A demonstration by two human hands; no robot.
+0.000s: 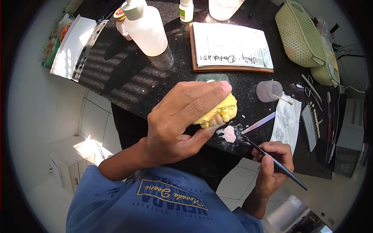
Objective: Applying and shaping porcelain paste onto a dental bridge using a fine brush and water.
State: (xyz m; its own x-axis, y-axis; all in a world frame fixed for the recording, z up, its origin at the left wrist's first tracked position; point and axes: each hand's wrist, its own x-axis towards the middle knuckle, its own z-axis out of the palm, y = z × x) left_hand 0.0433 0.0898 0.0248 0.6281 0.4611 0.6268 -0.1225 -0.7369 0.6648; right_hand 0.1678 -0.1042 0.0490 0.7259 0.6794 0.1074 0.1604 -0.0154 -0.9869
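My left hand [175, 120] is closed around a yellow dental cast [227, 108], holding it above the front of the counter. A row of tooth-coloured teeth [215, 120] shows along the cast's lower edge, and my thumb lies just beneath them. In my right hand [272, 167] is a slim black brush [288, 173], pinched between thumb and fingers. Its tip points at the counter, beside a small pink mound of material [230, 134] ringed by whitish smears; whether it touches them I cannot tell. A pale pink-and-blue tapered stick [259, 123] lies close to that tip.
Behind the cast stands a notepad [233, 44] on a brown board. A pump bottle [145, 29] is at the back left. Rightward are a small clear cup [269, 91] with a cotton swab, a white cloth [286, 118], a tooth shade guide [309, 126], scissors [309, 87] and a woven basket [297, 37].
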